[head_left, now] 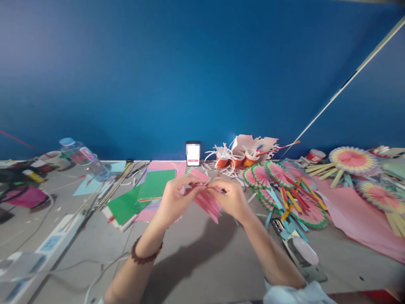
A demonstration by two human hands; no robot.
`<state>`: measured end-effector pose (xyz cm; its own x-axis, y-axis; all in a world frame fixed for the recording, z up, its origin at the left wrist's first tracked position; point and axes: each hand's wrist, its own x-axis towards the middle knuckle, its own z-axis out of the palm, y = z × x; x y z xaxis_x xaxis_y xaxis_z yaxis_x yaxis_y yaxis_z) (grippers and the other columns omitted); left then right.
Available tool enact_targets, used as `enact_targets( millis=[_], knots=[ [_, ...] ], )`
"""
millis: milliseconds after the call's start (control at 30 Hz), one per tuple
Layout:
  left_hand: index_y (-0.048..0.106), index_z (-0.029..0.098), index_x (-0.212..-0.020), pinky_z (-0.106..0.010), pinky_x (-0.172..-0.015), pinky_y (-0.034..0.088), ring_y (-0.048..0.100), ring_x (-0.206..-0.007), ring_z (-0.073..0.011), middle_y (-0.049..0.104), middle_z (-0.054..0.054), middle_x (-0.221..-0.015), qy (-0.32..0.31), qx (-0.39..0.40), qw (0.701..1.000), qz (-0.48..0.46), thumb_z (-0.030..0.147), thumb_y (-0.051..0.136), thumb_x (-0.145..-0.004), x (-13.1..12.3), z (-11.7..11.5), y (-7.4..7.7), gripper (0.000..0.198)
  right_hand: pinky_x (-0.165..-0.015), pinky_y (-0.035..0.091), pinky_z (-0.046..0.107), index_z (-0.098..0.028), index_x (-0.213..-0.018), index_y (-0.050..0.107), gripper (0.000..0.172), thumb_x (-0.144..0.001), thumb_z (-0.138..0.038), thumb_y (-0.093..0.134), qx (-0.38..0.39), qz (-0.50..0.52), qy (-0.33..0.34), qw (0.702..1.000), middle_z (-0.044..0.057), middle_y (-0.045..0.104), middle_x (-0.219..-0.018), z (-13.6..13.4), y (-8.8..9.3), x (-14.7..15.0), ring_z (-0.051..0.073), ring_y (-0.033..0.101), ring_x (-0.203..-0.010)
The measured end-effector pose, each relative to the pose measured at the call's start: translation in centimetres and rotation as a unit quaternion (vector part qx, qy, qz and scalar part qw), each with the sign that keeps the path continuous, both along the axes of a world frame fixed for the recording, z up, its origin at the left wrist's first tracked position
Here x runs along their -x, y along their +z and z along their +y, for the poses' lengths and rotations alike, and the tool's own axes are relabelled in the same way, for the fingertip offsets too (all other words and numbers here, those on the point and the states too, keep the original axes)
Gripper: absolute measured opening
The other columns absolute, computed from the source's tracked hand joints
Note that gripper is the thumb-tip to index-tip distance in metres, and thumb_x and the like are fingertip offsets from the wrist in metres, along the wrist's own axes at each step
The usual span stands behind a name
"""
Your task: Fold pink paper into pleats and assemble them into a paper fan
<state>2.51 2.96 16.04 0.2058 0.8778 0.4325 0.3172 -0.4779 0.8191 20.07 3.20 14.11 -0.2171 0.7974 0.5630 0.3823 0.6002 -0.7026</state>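
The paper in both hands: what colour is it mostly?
Mostly pink; the paper shows best in the head view.

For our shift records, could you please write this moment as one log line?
left hand: pinching folded pink paper | right hand: pinching same paper | nearby: green sheets, paper fans | upright phone: screen lit

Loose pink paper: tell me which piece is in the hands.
The folded pink piece, held between the left hand and right hand; the wide pink sheet at the right and pink paper beside the green sheets lie on the table.
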Motion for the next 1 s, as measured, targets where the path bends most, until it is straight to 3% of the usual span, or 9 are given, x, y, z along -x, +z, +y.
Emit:
enact_targets(
  millis=[267,567,700,900,1000],
  knots=[
    [0.069,0.015,-0.073,-0.021,-0.059,0.045,0.059,-0.063,-0.0124,0.069,-0.002,-0.070,0.027,0.077,0.993,-0.083,0.028,0.069,-0.074,0.3,1.1,-1.0,0.013,-0.071,0.054,0.026,-0.023,-0.086,0.076,0.012,-0.080,-0.021,0.066,0.078,-0.015,-0.020,0.997,0.001,0.076,-0.086,-0.3,0.4,0.1,0.018,0.071,-0.074],
    [0.070,0.015,-0.070,-0.022,-0.059,0.046,0.060,-0.063,-0.0136,0.069,-0.003,-0.068,0.014,0.083,0.993,-0.083,0.029,0.069,-0.074,0.2,1.1,-0.9,0.015,-0.066,0.052,0.024,-0.020,-0.083,0.076,0.015,-0.082,-0.018,0.062,0.069,-0.023,-0.037,0.997,0.002,0.076,-0.079,0.0,0.0,0.2,0.017,0.070,-0.068],
    [0.069,0.014,-0.069,-0.021,-0.057,0.045,0.059,-0.061,-0.0125,0.067,-0.002,-0.065,0.019,0.083,0.994,-0.069,0.028,0.069,-0.073,0.1,1.1,-0.8,0.014,-0.067,0.051,0.023,-0.019,-0.078,0.073,0.013,-0.081,-0.018,0.061,0.065,-0.021,-0.012,0.998,0.001,0.075,-0.076,0.0,0.2,0.1,0.016,0.068,-0.068],
    [0.067,0.014,-0.077,-0.021,-0.055,0.048,0.061,-0.063,-0.0131,0.068,-0.003,-0.071,-0.056,0.141,0.985,-0.080,0.028,0.070,-0.072,0.0,1.6,-1.1,0.015,-0.062,0.048,0.022,-0.018,-0.070,0.070,0.014,-0.081,-0.017,0.060,0.081,-0.028,0.000,0.996,0.001,0.072,-0.071,-0.1,0.5,0.1,0.015,0.065,-0.067],
    [0.067,0.014,-0.074,-0.020,-0.057,0.049,0.062,-0.064,-0.0126,0.068,-0.003,-0.071,-0.052,0.125,0.986,-0.093,0.025,0.071,-0.070,0.1,1.9,-1.3,0.013,-0.065,0.049,0.023,-0.020,-0.076,0.072,0.014,-0.082,-0.018,0.059,0.081,-0.027,-0.004,0.996,0.002,0.074,-0.077,-0.1,0.4,0.2,0.016,0.067,-0.071]
  ],
)
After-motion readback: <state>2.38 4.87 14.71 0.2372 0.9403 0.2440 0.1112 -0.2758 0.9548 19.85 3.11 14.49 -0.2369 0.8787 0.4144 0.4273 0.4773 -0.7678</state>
